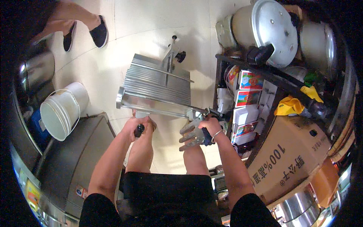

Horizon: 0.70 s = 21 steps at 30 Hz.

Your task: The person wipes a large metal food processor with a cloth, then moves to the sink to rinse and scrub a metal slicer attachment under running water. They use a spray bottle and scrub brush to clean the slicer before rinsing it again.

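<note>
A metal apparatus with a ribbed plate [158, 79], long rails and an upright lever arm [169, 61] lies in front of me at knee height. My left hand [141, 127] is closed around a black cylindrical handle below the apparatus's left half. At its right end my right hand [210, 127] holds a dark cloth-like or wrapped grip, beside a metal piece with blunt prongs [192, 137]. That pronged piece hangs over my right knee. A bangle circles the right wrist. How the handles join the apparatus is hidden by my hands.
A white plastic bucket [58, 117] is at the left on a dark cabinet [82, 147]. Another person's dark shoes [99, 32] are at the upper left. On the right, a black-framed rack [279, 76] holds packets, a pressure cooker [276, 31] and a large cardboard box [292, 159].
</note>
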Tool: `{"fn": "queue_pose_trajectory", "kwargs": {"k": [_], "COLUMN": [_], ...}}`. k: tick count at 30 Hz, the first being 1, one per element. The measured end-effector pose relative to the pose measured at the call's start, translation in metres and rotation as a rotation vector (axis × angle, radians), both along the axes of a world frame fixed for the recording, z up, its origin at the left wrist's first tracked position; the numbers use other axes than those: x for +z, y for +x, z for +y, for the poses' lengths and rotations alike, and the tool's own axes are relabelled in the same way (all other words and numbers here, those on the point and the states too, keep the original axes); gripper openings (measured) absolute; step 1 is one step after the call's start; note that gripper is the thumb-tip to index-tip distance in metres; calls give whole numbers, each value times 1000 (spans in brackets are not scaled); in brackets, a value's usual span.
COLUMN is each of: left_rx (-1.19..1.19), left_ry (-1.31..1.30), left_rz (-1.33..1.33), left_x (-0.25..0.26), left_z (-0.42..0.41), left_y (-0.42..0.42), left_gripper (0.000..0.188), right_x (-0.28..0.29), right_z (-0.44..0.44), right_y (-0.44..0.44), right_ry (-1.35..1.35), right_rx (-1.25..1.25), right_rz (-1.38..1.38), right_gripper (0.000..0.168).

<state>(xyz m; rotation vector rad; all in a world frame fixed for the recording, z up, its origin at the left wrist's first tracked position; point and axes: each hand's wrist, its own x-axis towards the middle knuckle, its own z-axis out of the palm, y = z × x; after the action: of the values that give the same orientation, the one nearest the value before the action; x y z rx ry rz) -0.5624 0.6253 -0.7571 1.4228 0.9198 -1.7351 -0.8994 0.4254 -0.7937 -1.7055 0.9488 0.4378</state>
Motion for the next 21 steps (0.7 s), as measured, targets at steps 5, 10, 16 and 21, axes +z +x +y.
{"fn": "queue_pose_trajectory", "kwargs": {"k": [5, 10, 16, 21], "left_rx": [69, 176, 148, 187], "left_ry": [76, 75, 112, 30], "left_rz": [71, 22, -7, -93], "left_x": [76, 168, 303, 388], "left_z": [39, 79, 98, 122], "left_y": [10, 11, 14, -1], "left_gripper": [15, 19, 20, 20], "right_x": [85, 188, 292, 389], "right_z": [-5, 1, 12, 7], "right_y": [45, 85, 102, 124], "right_ry": [344, 401, 351, 385], "right_rx": [-214, -208, -129, -95], "right_rz": [327, 340, 366, 313], "right_gripper": [39, 33, 33, 23]}}
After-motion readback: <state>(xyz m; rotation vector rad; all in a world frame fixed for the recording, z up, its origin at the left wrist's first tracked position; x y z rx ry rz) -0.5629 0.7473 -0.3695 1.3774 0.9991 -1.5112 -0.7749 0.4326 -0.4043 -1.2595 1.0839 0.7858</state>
